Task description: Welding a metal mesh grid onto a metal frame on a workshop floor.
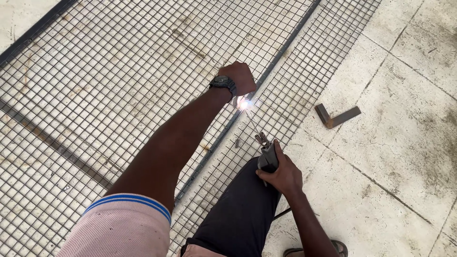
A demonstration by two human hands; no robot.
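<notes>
My right hand grips the dark handle of a welding electrode holder. Its thin rod runs up to a bright white arc on a dark metal frame bar. My left hand, with a black wristwatch on the wrist, is stretched forward and rests fingers-down on the wire mesh panel right beside the arc. What its fingers press on is hidden under the hand.
The mesh panel lies flat on a pale tiled floor. A rusty L-shaped steel angle piece sits on the tiles to the right. My dark-trousered knee and a sandal are at the bottom.
</notes>
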